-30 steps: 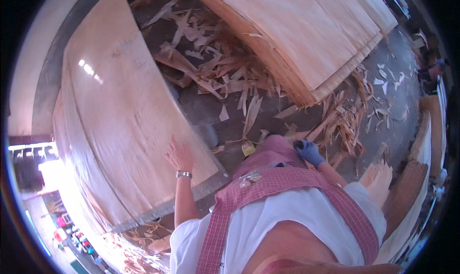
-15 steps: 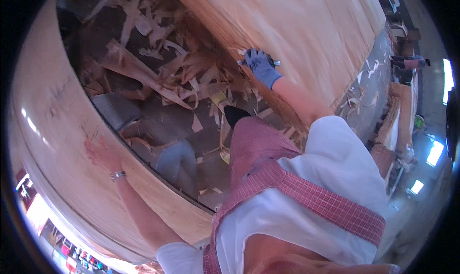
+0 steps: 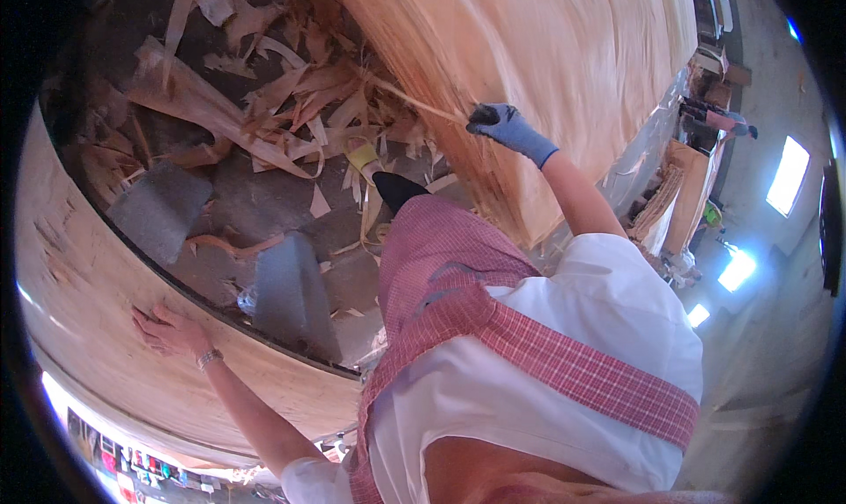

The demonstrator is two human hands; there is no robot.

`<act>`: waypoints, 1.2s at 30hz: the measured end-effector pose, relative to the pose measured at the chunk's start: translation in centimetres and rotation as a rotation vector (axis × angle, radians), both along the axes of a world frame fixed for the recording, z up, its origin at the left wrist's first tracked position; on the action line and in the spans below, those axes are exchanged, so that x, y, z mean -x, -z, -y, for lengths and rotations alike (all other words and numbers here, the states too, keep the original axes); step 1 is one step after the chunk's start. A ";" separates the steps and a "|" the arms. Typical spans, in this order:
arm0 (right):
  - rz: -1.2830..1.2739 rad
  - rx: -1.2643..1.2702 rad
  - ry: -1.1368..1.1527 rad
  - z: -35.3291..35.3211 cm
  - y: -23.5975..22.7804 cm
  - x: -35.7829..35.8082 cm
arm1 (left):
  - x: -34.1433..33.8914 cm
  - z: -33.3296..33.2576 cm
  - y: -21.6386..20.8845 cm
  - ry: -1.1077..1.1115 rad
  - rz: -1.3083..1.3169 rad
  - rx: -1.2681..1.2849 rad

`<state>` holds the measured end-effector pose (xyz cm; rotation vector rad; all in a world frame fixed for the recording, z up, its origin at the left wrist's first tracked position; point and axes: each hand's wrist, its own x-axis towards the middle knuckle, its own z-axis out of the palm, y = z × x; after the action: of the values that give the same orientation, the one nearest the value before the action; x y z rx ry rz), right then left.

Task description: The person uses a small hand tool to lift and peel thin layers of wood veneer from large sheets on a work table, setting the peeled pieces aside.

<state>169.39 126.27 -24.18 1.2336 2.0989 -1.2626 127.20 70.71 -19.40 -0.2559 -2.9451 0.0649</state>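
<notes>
My bare left hand lies with spread fingers on a pale wood sheet at the left. A metal band circles that wrist. My right hand, in a blue-grey glove with dark fingertips, is closed over the edge of a tall stack of veneer sheets. A thin veneer strip runs from its fingers leftward toward the scraps. Whether anything else sits inside that fist is hidden.
Torn veneer scraps litter the dark floor between the sheet and the stack, around my foot. Two grey blocks stand beside the left sheet's edge. Beyond the stack are more wood piles and another person.
A veneer strip now stretches from my right hand, which has shifted slightly right; the metallic piece seen beside it earlier no longer shows. My left hand sits lower in view, still on the sheet.
</notes>
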 end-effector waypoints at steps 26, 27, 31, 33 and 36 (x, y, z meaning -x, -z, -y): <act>0.260 -0.549 -0.328 7.4 -2.0 -11.8 | -42.5 -40.3 14.4 0.271 1.642 -0.937; 0.287 -0.560 -0.344 7.6 -1.7 -11.8 | -42.5 -40.3 14.2 0.301 1.616 -0.901; 0.307 -0.591 -0.402 7.7 -1.1 -11.6 | -42.8 -40.4 13.8 0.276 1.606 -0.903; 0.309 -0.601 -0.418 7.9 -1.2 -11.6 | -43.1 -40.2 14.5 0.219 1.617 -0.909; 0.400 -0.579 -0.462 8.4 0.1 -13.2 | -42.8 -40.4 14.1 0.198 1.599 -0.837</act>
<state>182.59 117.88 -24.27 1.0001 2.3104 -0.1878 169.97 111.08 -33.49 -0.6637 -3.7276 -2.2902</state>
